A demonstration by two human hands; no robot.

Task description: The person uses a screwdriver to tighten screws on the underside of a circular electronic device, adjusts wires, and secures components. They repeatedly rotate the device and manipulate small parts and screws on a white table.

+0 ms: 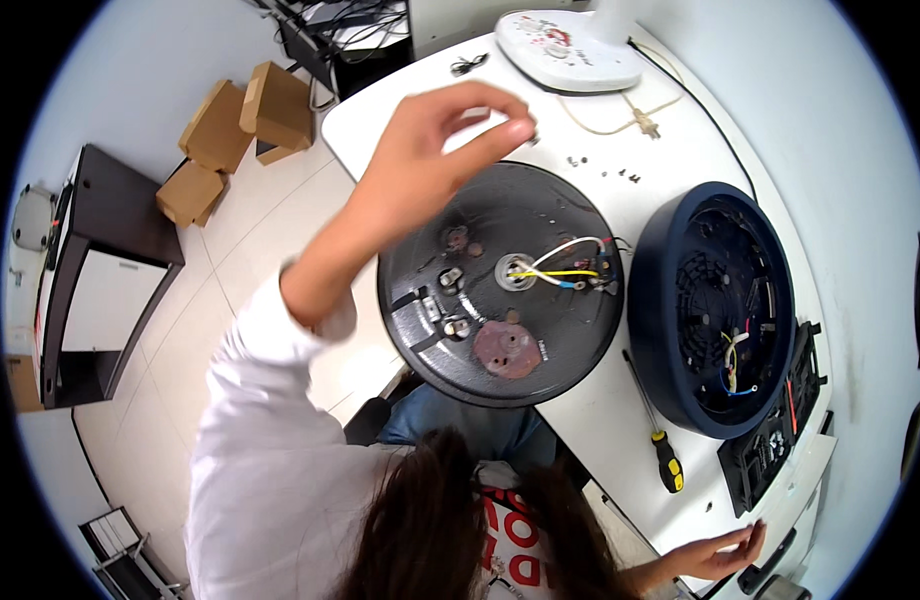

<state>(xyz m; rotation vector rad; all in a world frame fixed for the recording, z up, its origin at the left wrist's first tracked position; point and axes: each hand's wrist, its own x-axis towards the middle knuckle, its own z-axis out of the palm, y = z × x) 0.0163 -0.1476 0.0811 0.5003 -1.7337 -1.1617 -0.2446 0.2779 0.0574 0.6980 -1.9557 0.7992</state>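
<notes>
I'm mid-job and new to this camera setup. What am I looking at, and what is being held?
There is no robot: these are the bare hands of a person, seen from above by a head-worn fisheye camera, so straight edges bend. The left hand is raised near a round black part with white and yellow wires; its fingers pinch a small dark piece, too tiny to identify. The right hand is at lower right, open and seemingly empty. On the white table lie a round blue housing, a screwdriver, a black tool case and small loose parts.

Bright, evenly lit, fisheye-bent edges
</notes>
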